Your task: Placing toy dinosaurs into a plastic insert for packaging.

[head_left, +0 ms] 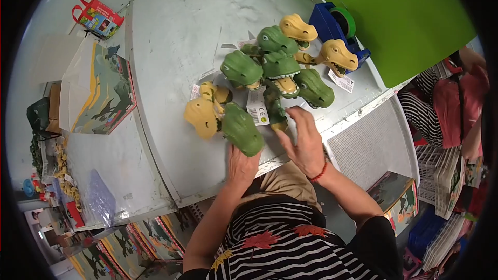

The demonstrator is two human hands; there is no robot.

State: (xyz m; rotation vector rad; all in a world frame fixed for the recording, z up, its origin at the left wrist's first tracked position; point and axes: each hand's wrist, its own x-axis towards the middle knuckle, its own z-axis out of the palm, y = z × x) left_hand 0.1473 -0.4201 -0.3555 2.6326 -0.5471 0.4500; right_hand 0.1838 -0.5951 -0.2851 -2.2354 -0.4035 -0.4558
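Note:
Several toy dinosaurs with large heads and open toothy mouths stand in a cluster on the grey-white table (pixel 171 62). Most are green (pixel 314 88); the others are tan, such as the one at the right (pixel 339 54) and the one at the left (pixel 201 116). My left hand (pixel 243 167) is partly behind the nearest green dinosaur (pixel 241 130), which hides its fingers. My right hand (pixel 307 145) has its fingers spread, its thumb by the lower part of a green dinosaur (pixel 275 109). White paper tags (pixel 258 110) hang from several toys.
A blue tape dispenser (pixel 326 21) with green tape stands behind the toys. A green panel (pixel 394 15) lies at the far right. Leftward are an open printed box (pixel 106 91) and a red-handled bag (pixel 101 18). A perforated white surface (pixel 371 137) adjoins the table. Another person (pixel 451 98) is at right.

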